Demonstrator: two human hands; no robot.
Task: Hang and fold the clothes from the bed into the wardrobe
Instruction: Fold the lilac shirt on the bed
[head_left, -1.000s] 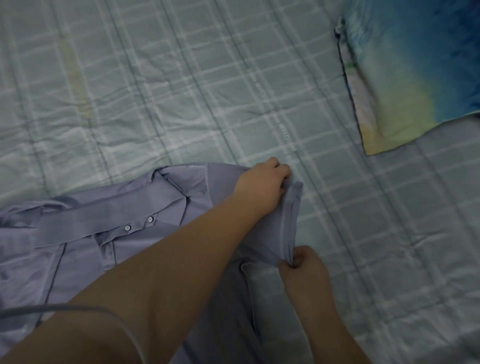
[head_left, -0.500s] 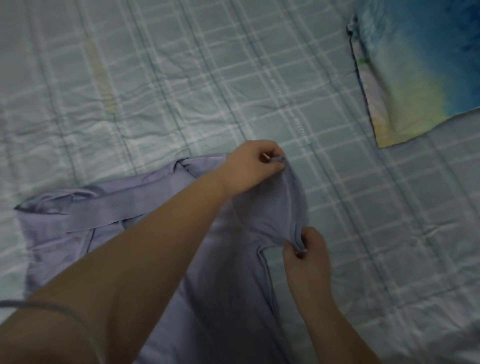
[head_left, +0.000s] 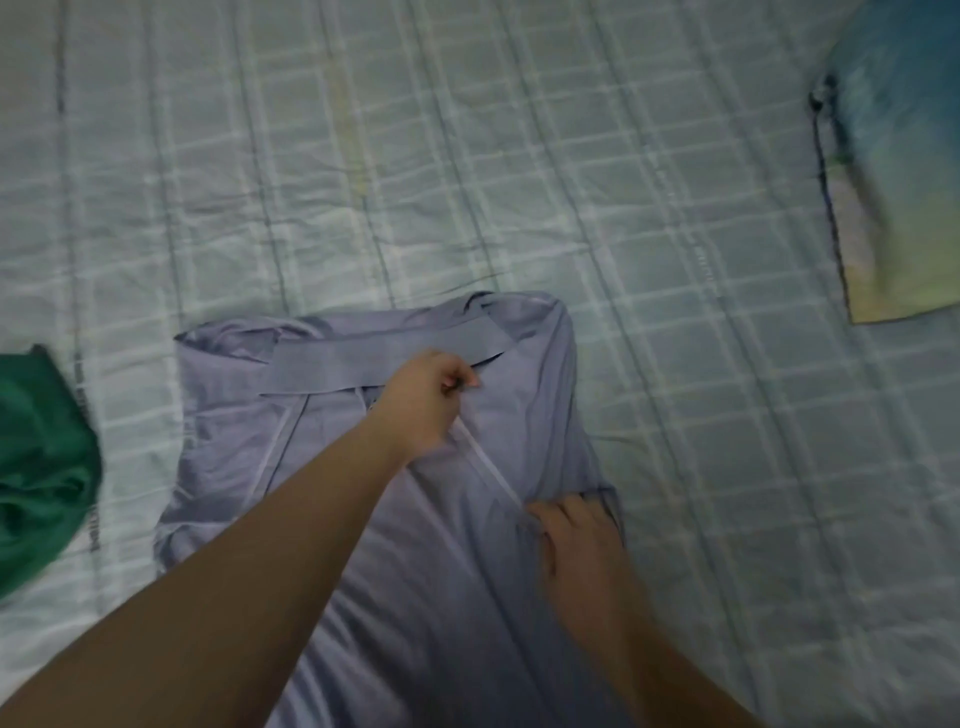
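Lilac shirt (head_left: 441, 571) — left hand (head_left: 431, 400) pinches its fold, right hand (head_left: 571, 540) too blurred to tell — thin cloth may slip open when released.

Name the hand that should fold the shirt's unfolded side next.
Left, probably. The left hand pinches the lilac shirt near its collar, closer to the flat side by the green garment; the right hand holds the opposite, folded edge.
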